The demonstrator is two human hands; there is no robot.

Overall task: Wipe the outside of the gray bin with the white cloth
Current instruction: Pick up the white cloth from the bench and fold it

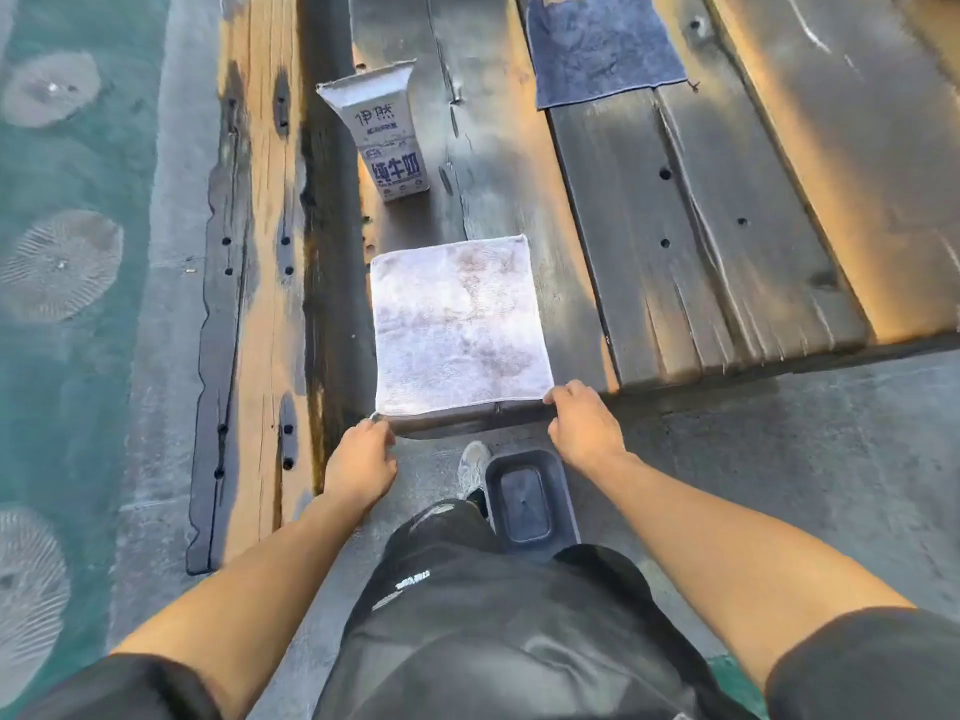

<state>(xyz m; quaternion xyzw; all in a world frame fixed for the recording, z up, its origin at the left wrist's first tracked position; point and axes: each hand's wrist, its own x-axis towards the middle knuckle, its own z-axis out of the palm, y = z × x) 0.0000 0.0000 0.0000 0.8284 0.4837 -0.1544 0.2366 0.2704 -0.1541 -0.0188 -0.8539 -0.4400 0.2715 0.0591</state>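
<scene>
A stained white cloth (460, 324) lies flat and square on the near end of a dark wooden table (691, 262). My left hand (361, 462) pinches its near left corner at the table's edge. My right hand (584, 426) pinches its near right corner. Below the table edge, on the concrete ground, stands the gray bin (527, 498), open side up, between my hands and just in front of my legs. Neither hand touches the bin.
A white milk carton (387, 135) stands upright on the table beyond the cloth. A gray-blue cloth (602, 46) lies flat at the far right. A wooden bench (254, 304) runs along the left. My shoe (472, 467) is beside the bin.
</scene>
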